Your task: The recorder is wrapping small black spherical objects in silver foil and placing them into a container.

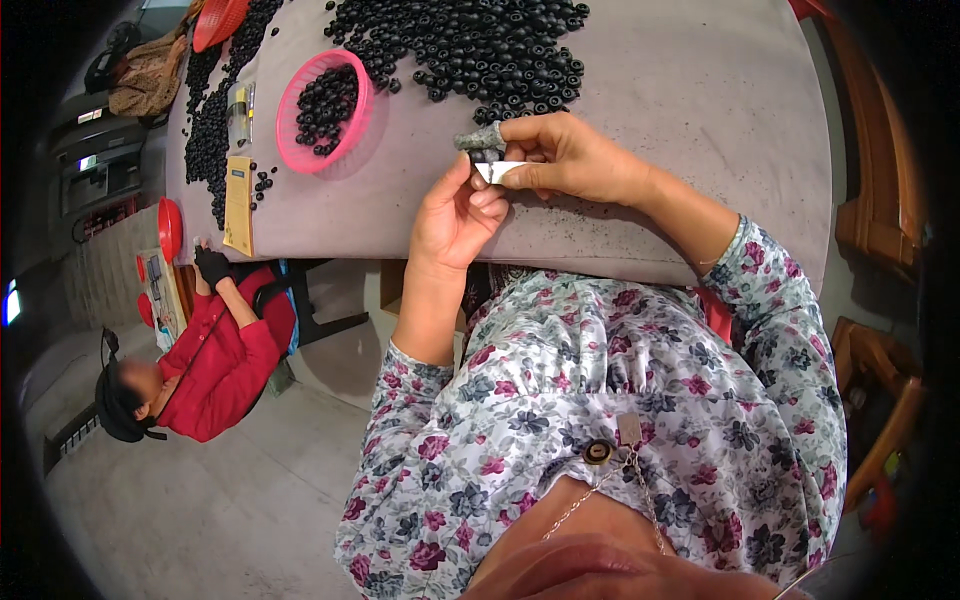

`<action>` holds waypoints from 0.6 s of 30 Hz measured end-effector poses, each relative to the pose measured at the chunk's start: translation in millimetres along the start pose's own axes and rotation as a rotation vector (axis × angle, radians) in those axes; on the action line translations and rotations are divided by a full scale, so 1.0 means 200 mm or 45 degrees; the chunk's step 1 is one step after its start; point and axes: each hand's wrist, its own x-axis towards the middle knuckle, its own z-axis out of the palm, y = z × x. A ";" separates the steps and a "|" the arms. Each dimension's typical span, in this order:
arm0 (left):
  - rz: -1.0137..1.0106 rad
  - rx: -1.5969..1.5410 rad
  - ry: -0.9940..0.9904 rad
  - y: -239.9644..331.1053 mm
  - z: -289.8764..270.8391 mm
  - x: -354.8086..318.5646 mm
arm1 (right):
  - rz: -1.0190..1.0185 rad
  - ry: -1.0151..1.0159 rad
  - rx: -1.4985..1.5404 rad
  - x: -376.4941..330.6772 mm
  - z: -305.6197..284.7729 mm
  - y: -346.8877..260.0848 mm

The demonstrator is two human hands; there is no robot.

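Note:
My left hand [455,218] is raised at the table's near edge, thumb and fingers pinched on a small round black piece [478,156]. Beside it my right hand [585,160] grips a thin flat white piece with a pointed end [497,171], perhaps a blade; its exact kind does not show. The white piece lies against or just in front of the black one. A grey wrap [479,138] covers my right index fingertip. Beyond my hands lies a big heap of round black ring-like pieces [480,45], many with a hole in the middle.
A pink plastic basket [287,118] with black pieces stands left of my hands. Farther left are a yellowish flat strip [239,205], a small clear packet [240,112] and more black pieces [207,140]. A co-worker in red [225,360] sits at the left. Wooden chairs [885,420] stand at the right.

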 end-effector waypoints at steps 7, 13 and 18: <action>-0.035 -0.021 0.006 0.01 0.05 0.00 | 0.008 -0.049 0.021 0.01 -0.02 0.02; -0.036 -0.025 -0.069 0.00 0.02 0.00 | 0.044 -0.067 0.057 0.01 -0.03 0.01; -0.063 -0.049 -0.065 0.00 0.03 0.00 | 0.048 -0.087 0.055 0.00 -0.03 0.00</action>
